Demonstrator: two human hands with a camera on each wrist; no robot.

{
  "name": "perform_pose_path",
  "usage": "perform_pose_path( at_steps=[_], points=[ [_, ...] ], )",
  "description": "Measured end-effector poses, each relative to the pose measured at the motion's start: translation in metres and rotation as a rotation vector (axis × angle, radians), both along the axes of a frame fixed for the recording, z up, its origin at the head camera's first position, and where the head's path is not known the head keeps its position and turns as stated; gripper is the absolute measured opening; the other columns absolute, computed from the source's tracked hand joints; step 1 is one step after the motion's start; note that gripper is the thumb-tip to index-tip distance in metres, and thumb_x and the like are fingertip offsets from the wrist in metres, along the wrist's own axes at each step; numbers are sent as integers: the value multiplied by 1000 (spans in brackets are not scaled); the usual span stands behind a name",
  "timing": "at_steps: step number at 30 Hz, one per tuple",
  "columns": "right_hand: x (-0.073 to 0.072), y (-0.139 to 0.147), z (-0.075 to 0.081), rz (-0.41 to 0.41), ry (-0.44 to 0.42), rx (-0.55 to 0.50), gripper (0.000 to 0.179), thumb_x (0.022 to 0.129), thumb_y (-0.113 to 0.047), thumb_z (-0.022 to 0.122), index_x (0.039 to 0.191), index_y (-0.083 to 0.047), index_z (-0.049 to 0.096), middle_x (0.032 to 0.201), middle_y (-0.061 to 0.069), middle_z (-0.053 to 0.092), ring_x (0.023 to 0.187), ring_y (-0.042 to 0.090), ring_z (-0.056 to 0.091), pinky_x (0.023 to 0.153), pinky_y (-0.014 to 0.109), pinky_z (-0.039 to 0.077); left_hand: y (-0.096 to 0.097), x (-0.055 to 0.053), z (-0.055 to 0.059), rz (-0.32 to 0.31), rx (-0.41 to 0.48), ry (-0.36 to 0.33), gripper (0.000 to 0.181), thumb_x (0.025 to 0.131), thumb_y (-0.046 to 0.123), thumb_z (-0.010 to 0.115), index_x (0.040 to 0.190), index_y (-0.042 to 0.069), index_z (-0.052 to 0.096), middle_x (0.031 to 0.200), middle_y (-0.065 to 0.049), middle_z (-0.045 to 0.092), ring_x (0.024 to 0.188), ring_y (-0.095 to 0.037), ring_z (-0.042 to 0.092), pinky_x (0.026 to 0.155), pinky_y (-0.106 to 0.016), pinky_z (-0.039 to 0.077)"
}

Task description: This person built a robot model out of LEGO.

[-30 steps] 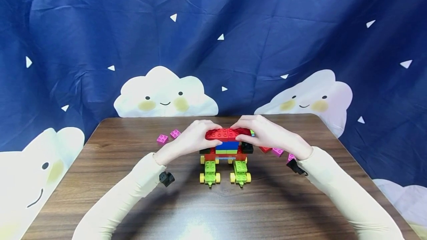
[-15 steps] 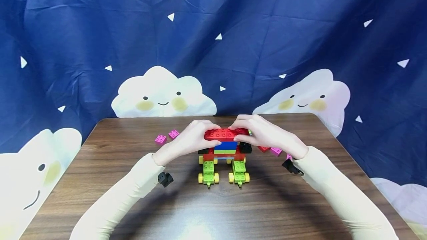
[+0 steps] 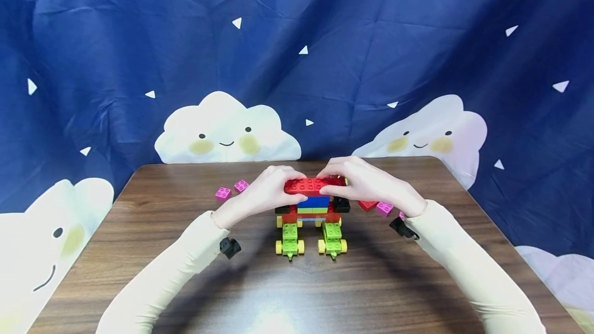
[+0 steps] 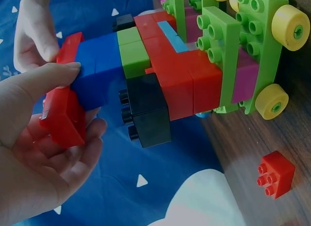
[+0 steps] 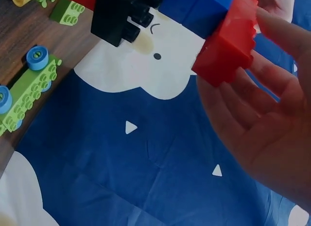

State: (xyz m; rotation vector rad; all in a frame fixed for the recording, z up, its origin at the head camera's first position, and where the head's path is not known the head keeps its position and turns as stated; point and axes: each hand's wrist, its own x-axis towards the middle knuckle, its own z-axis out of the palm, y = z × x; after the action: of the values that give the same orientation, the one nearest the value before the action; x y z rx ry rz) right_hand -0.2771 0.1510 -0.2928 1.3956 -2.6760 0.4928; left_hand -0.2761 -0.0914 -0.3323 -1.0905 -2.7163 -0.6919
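A toy-brick figure stands upright on two lime-green wheeled bases point(image 3: 290, 238) with yellow wheels. Its body has red bricks point(image 4: 184, 85), blue bricks point(image 4: 99, 73) and a black brick point(image 4: 150, 109) jutting out at each side. Red bricks point(image 3: 306, 185) cross the top. My left hand point(image 3: 269, 188) grips their left end, thumb in front and fingers behind and below. At the right end my right hand point(image 3: 366, 182) holds the red top brick point(image 5: 226, 46), its thumb on the front near the middle. The figure's rear is hidden in the head view.
Pink bricks point(image 3: 223, 193) lie left of the figure on the wooden table point(image 3: 185, 282). To the right are a red brick point(image 3: 368, 205) and pink ones point(image 3: 384, 209), partly behind my right arm. A green wheeled base point(image 5: 34, 90) with blue wheels shows in the right wrist view.
My right hand has risen slightly, and its thumb has slid left along the red top bricks. My left hand keeps its hold. The whole head view has shifted a little.
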Motion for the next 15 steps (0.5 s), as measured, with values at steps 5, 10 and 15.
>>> perform_pose_path(
  at_steps=[5,10,15],
  points=[
    [-2,-2,1,13,-15,8,27,88,-28,75,110,-12,74,99,0,73,83,10,63,77,28,58,-8,-5,8,-53,-22,-39,42,84,35,78,117,10,72,108,-5,74,89,-16,63,77,-26,53],
    [-5,-2,2,11,-42,20,29,87,-29,76,111,-13,73,100,-1,71,85,10,63,79,30,58,-20,-6,18,-75,16,-110,39,87,34,76,119,12,72,116,-4,74,101,-16,67,89,-33,56],
    [-7,-2,1,20,-44,14,29,85,-29,78,109,-13,73,98,-1,70,83,11,61,77,30,57,-22,-6,16,-78,49,-125,34,88,30,75,117,12,73,116,-4,74,104,-16,67,90,-31,56]
  ],
)
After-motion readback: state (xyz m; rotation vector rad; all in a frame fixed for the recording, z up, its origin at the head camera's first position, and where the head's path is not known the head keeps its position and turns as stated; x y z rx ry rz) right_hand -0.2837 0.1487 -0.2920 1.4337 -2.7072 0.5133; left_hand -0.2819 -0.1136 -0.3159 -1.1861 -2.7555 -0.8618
